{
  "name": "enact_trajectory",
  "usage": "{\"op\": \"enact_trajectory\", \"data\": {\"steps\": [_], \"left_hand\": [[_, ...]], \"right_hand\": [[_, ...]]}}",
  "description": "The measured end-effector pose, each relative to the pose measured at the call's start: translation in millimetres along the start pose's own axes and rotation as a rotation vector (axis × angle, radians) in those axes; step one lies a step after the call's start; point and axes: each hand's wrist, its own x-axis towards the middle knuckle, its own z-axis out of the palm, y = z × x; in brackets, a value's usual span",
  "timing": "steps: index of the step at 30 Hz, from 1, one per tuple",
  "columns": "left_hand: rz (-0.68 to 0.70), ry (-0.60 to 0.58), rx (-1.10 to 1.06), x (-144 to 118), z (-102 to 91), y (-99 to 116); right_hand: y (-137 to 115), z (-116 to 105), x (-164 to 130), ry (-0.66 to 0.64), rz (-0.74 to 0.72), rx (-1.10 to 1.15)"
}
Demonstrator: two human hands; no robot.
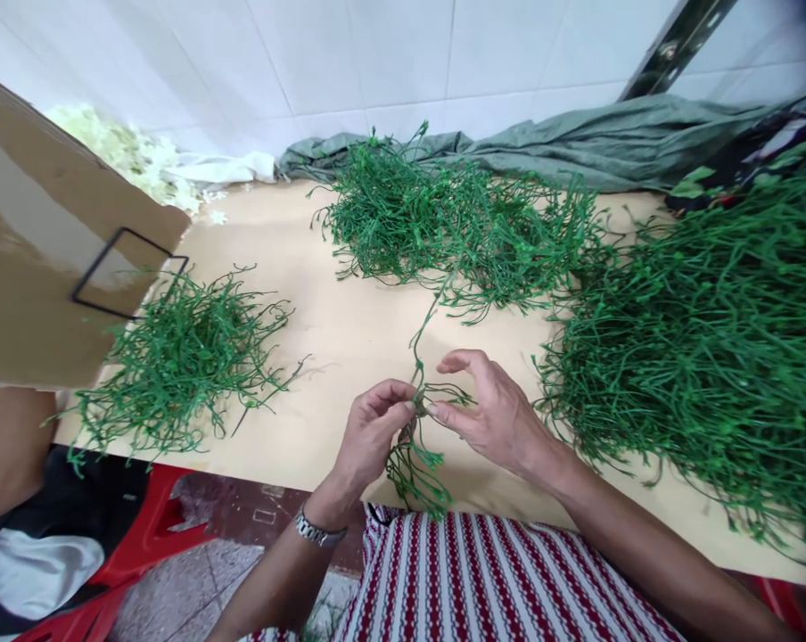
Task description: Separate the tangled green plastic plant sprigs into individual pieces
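My left hand (380,426) is closed, thumb and forefinger pinching a green artificial plant stem (417,357) just above the table's front edge. Thin branched sprigs (420,477) hang below the pinch, and a few more stick out to the right. Close by on the right is my right hand (493,410), its thumb near the pinched spot and its forefinger raised well apart from it. I see nothing held between those fingers. The stem runs up to a loose heap of green sprigs (456,223) at the back of the table.
A large green pile (703,357) covers the table's right side; a smaller heap (189,357) lies left. Beside it stands a cardboard box (61,241). Pale flowers (128,160) and green cloth (577,143) lie along the wall. Another person's arm (8,446) shows at far left.
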Motion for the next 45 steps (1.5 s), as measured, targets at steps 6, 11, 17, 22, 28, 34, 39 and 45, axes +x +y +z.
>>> {"op": "enact_trajectory", "data": {"steps": [6,11,17,22,28,34,39,45], "left_hand": [[0.092,-0.091,0.197,-0.6,0.9,-2.5],[0.202,-0.195,0.38,1.3,1.0,-2.4],[0.389,-0.247,0.741,1.4,-0.3,3.6],[0.539,-0.374,1.03,-3.4,-1.7,17.9],[0.452,-0.898,0.969,-0.2,-9.2,33.1],[0.232,-1.218,0.726,6.9,0.0,37.9],[0.076,-1.333,0.653,9.5,-9.9,51.8],[0.1,-0.739,0.577,7.8,-35.5,63.7]], "right_hand": [[-0.8,-3.0,1.5,-0.192,-0.047,0.016],[4.3,3.4,-0.5,-0.167,-0.131,-0.067],[5.4,1.7,-2.7,-0.073,-0.33,-0.193],[4.8,-10.9,-2.2,-0.174,-0.441,-0.252],[2.9,-25.9,-0.7,-0.6,-0.554,0.025],[1.1,-20.0,2.1,-0.876,-0.541,0.384],[-2.5,-38.5,4.9,-1.005,-0.542,0.624],[7.0,-91.2,5.7,-0.542,-0.347,0.378]]}}
